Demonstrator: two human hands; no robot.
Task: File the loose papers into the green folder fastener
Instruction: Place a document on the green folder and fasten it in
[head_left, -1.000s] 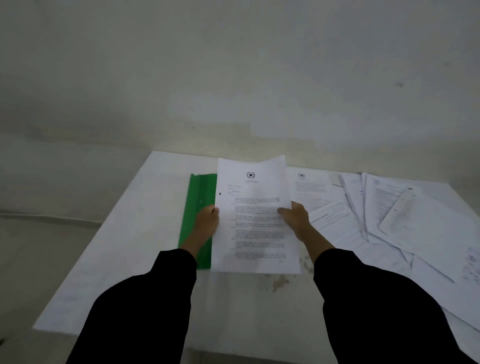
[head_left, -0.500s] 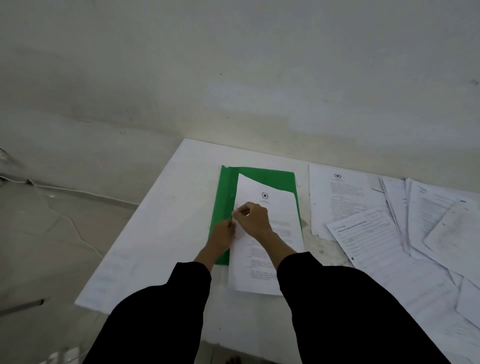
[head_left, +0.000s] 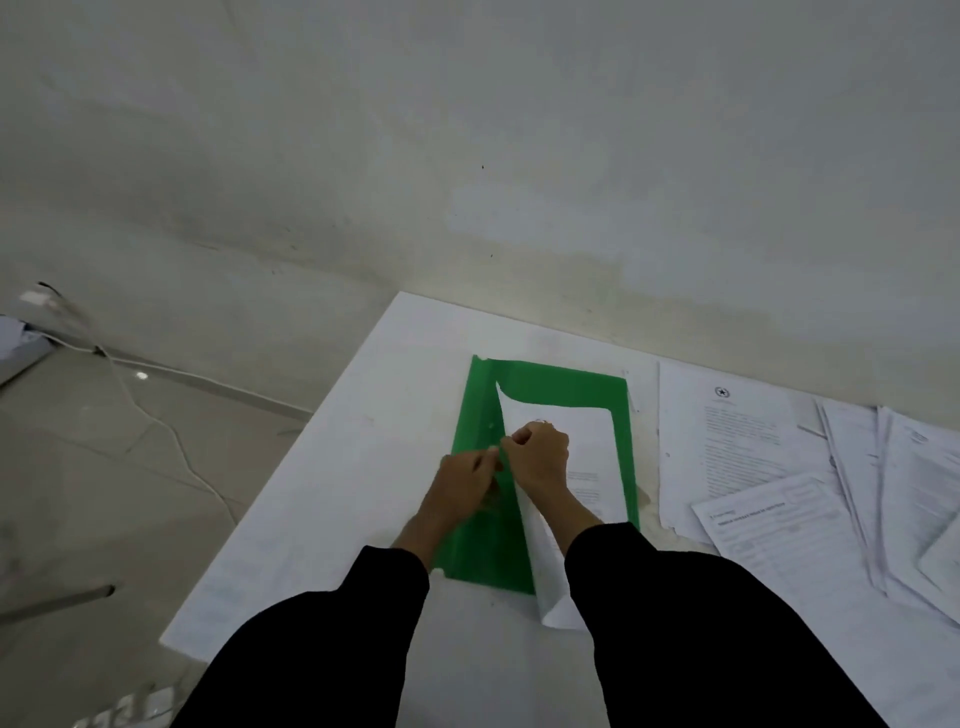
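The green folder (head_left: 550, 384) lies open on the white table (head_left: 363, 457), its long side running away from me. A printed white sheet (head_left: 589, 447) lies on it, its left edge lifted and curled above the folder's spine strip. My right hand (head_left: 537, 454) pinches that left edge about halfway along. My left hand (head_left: 465, 480) is at the spine strip right beside it, fingertips meeting the same edge; the fastener itself is hidden under the fingers. The sheet's near corner hangs past the folder's near end.
Several loose printed papers (head_left: 737, 441) lie spread over the right half of the table, overlapping out to the right edge (head_left: 914, 499). The table's far edge meets a pale wall. Left of the table there is tiled floor with a white cable (head_left: 130, 395).
The sheet came down from upright in both hands onto the folder. My right hand moved to its left edge beside my left hand, and that edge now curls up. My view has swung left.
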